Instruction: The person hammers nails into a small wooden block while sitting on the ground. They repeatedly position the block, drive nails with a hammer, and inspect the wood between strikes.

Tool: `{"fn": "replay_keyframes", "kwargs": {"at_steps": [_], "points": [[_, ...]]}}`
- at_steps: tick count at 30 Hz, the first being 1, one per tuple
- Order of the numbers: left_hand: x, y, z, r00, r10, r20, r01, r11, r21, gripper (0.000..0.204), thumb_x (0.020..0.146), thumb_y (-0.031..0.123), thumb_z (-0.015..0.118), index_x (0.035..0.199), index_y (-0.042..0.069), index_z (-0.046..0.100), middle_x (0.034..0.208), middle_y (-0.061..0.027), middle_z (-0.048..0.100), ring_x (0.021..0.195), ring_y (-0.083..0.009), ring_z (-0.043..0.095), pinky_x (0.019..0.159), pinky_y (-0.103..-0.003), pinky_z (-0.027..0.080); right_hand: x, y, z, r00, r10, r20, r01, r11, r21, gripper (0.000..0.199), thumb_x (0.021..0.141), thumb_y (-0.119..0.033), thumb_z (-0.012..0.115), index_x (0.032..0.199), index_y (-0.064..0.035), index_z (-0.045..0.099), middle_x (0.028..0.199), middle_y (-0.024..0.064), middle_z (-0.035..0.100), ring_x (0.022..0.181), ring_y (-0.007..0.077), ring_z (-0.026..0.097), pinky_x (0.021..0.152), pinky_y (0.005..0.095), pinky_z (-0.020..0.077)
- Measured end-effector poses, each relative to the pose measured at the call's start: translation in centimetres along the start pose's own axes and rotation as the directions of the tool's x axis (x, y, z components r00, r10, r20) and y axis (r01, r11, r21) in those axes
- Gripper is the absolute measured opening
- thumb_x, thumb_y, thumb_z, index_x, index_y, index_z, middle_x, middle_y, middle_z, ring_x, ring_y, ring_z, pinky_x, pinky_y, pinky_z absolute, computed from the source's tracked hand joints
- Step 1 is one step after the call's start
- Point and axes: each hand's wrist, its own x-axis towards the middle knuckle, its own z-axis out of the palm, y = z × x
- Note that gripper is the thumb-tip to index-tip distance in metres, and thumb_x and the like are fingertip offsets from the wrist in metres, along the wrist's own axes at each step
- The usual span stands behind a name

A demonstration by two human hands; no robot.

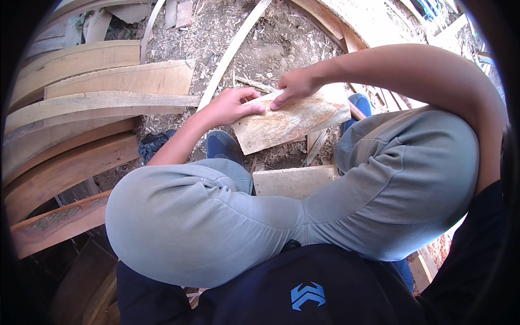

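Squatting over bare, chip-strewn ground (271,38), the person holds a short, pale wooden board (292,122) between both hands, just beyond the knees and above the blue shoes (223,145). The left hand (230,105) is curled closed on the board's near left corner, thumb on top and fingers tucked under. The right hand (295,84) pinches the far top edge, with the fingertips pressed flat on the grainy face. Judging by this hold, the work looks to be at the stage of steadying or checking the board, not cutting or carrying it; any next move would call for a firmer two-handed grip, since the board hangs tilted with its right end unsupported. A second flat offcut (292,181) lies on the ground under the hands, between the feet. Left of the left hand, long curved planks (81,103) are stacked edge to edge, their ends coming near that wrist, so room is tight on that side. A thin bent strip (233,51) runs away ahead of the hands. Beyond the right hand, more timber (346,21) crowds in; the freest room is straight ahead over the dirt.
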Motion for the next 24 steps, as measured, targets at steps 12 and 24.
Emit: {"fn": "replay_keyframes", "kwargs": {"at_steps": [12,24], "points": [[-0.24,0.44,-0.23,1.000,-0.019,0.014,0.018,0.998,0.060,0.043,0.092,0.040,0.077,0.120,0.008,0.071,0.104,-0.0068,0.074,0.088,-0.0160,0.066,0.080,-0.034,0.053,0.06,-0.31,-0.20,1.000,-0.008,0.003,0.008,1.000,0.015,0.087,0.088,-0.076,0.063,0.109,0.0084,0.069,0.106,0.0245,0.071,0.101,0.0363,0.069,0.084,0.0477,0.0520],[-0.13,0.06,-0.31,0.999,0.027,-0.037,-0.021,0.987,0.160,0.047,0.086,0.055,0.076,0.111,0.016,0.074,0.101,-0.0072,0.076,0.086,-0.0228,0.071,0.079,-0.038,0.054,0.06,-0.24,-0.51,1.000,-0.021,0.001,0.021,1.000,-0.008,0.086,0.088,-0.075,0.063,0.112,0.0075,0.069,0.107,0.0251,0.071,0.102,0.0366,0.068,0.086,0.0471,0.0516]]}}
